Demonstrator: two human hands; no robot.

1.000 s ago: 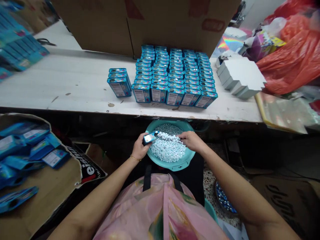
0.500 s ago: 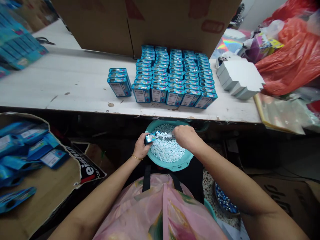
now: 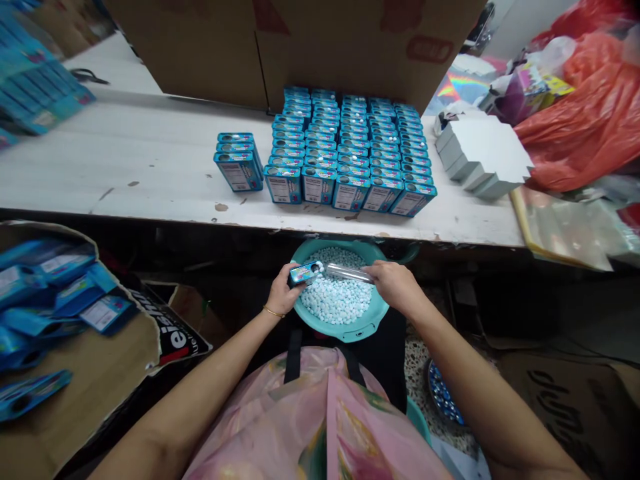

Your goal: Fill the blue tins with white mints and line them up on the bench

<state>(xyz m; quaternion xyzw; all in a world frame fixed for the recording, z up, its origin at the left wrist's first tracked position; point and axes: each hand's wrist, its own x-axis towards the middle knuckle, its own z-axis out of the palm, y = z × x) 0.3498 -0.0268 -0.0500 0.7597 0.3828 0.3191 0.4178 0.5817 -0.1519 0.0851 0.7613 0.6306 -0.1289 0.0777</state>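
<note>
A turquoise basin (image 3: 345,331) rests on my lap, filled with small white tablets (image 3: 336,300). My left hand (image 3: 283,291) is closed around a small blue tin (image 3: 303,273) at the basin's left side. The tin lies tilted, its round opening toward the right, with some white tablets at the mouth. In my right hand (image 3: 397,283) is a clear tube (image 3: 349,273), gripped by its right end. The tube's left end is close to the tin's opening, above the tablets; it looks see-through with no tablets visible inside.
Rows of blue tins (image 3: 350,150) stand on the white table (image 3: 170,173), a small group (image 3: 235,163) to their left. A large cardboard box (image 3: 300,53) is behind. Stacked white cards (image 3: 483,153) lie right. More blue tins fill a carton (image 3: 115,360) at left.
My right hand has moved right and turned, so the tube now shows plainly. Tablets that lay in a line between the hands are gone from there; some sit at the tin's mouth.
</note>
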